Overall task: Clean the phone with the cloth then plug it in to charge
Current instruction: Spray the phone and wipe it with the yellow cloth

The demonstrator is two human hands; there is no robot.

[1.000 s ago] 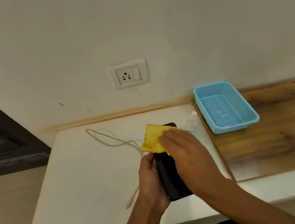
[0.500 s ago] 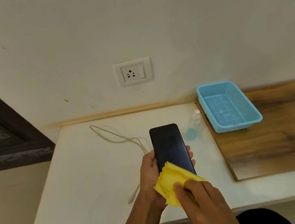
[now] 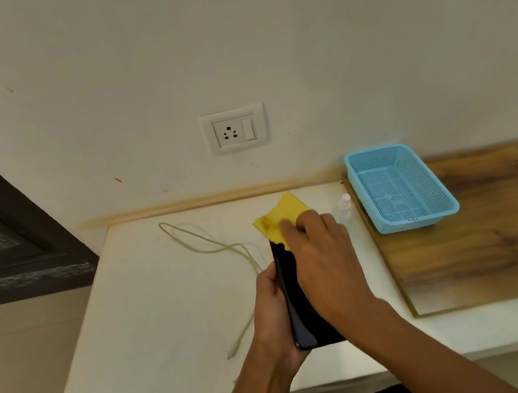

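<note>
Head view: left hand [image 3: 272, 311] grips the black phone [image 3: 297, 297] along its left edge, thumb side up, screen facing the camera, held above the white table [image 3: 141, 321] near its front edge. Right hand [image 3: 324, 261] lies over the upper half of the screen, fingers [image 3: 291, 228] laid flat and fairly straight on the yellow cloth [image 3: 280, 218], pressing it against the phone's far end. Cloth bunches out past the fingertips, toward the wall. Lower part of the screen shows dark and bare.

White charging cable [image 3: 210, 243] loops across the table left of the phone; its free plug end [image 3: 233, 352] lies near the left wrist, not connected to the phone. Wall socket [image 3: 234, 129] with its switch sits on the wall above the table. Small clear spray bottle [image 3: 342, 207] stands just right of the right hand, beside a light-blue mesh basket [image 3: 401, 186] resting on a wooden board [image 3: 499, 230].
</note>
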